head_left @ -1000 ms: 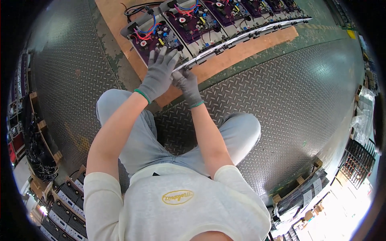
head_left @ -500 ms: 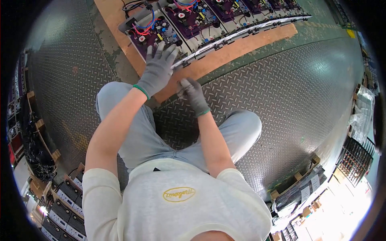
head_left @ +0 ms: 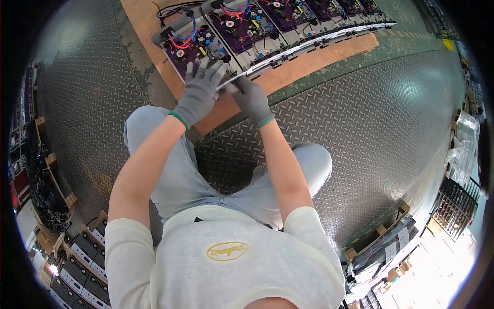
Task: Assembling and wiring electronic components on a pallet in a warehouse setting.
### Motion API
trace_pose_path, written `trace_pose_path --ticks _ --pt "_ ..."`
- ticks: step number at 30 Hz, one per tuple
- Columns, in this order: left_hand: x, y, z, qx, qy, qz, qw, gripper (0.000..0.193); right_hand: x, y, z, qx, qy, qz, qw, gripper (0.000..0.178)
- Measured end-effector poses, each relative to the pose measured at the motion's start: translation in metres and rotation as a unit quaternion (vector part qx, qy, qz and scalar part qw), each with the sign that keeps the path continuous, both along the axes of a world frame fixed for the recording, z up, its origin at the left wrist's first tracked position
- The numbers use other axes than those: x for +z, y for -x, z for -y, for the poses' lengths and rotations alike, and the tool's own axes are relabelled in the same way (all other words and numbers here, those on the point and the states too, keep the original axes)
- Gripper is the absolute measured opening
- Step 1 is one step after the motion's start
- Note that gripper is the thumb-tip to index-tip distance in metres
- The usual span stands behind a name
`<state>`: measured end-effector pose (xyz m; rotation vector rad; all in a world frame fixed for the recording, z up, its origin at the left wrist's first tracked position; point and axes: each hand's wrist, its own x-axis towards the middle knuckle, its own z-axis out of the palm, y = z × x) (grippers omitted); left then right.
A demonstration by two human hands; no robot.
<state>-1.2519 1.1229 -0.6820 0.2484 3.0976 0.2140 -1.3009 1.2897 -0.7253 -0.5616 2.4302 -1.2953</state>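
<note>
1. The end unit's purple circuit board [head_left: 210,37] sat in an uncovered chassis at the left end of the brown board [head_left: 329,50], its lower part covered by the gloved left hand [head_left: 198,92]; that hand's fingers were spread and laid over its near end; too firm a press there could, I judged, bend small parts or strain solder joints.

2. The gloved right hand [head_left: 251,98] was at the white front strip [head_left: 234,78], above the brown board's near edge; its fingers were curled inward, but I could not tell whether they gripped anything; an uneven pull from there seemed able to twist the strip or scrape its face.

3. Red and blue wires [head_left: 191,35] looped up at the unit's far end; a fingertip reaching further in might have snagged one and loosened a connector.

4. The next purple circuit board [head_left: 242,32] stood just beside the first; a sideways shove on the end unit could have knocked the row out of line.

5. The near edge of the brown board lay close to the diamond-plate floor [head_left: 319,108]; a small part slipping from the gloves might have dropped over that edge, since knit fingertips probably dulled the feel.
</note>
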Motion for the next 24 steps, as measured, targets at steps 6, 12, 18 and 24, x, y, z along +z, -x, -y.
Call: trace_pose_path --ticks 6,12,18,24 --pt "-0.003 0.0 -0.001 0.005 0.007 0.011 1.0 0.073 -0.004 -0.002 0.002 -0.017 0.003 -0.028 0.999 0.031" --pt "-0.002 0.002 -0.003 0.009 0.003 0.006 1.0 0.074 -0.026 -0.015 0.002 -0.097 0.263 0.196 0.94 0.034" --pt "0.0 -0.001 -0.003 0.017 0.008 0.03 0.999 0.074 -0.019 -0.021 -0.004 -0.078 0.348 0.416 0.837 0.059" --pt "0.0 0.0 -0.001 0.017 0.0 0.034 0.999 0.073 -0.012 -0.018 0.005 -0.076 0.401 0.45 0.794 0.045"
